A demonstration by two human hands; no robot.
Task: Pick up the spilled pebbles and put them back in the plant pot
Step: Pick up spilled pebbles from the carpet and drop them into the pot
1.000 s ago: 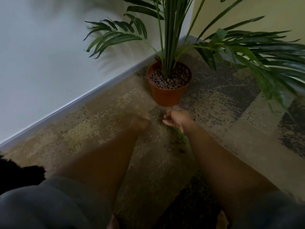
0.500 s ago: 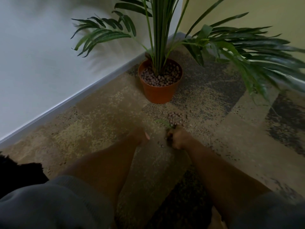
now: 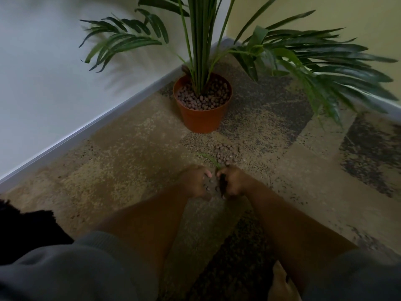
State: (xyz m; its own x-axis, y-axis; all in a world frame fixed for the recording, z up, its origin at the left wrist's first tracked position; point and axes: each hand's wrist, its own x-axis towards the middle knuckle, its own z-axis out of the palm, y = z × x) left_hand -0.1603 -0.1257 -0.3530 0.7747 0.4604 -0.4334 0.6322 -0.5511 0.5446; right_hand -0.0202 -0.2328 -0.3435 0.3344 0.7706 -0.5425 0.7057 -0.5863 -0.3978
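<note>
Our left hand (image 3: 195, 181) and right hand (image 3: 233, 181) curl narrowly around scattered small brown clay pebbles (image 3: 209, 187), the round terracotta plastic pot (image 3: 201, 118) beyond.

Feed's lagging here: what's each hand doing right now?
Left hand: curled on the carpet, contents cannot be told.
Right hand: closed on a green leaf.

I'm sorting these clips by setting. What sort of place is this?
Probably an indoor room corner, home or office: patterned carpet, painted walls with a skirting board, and a potted palm.
</note>
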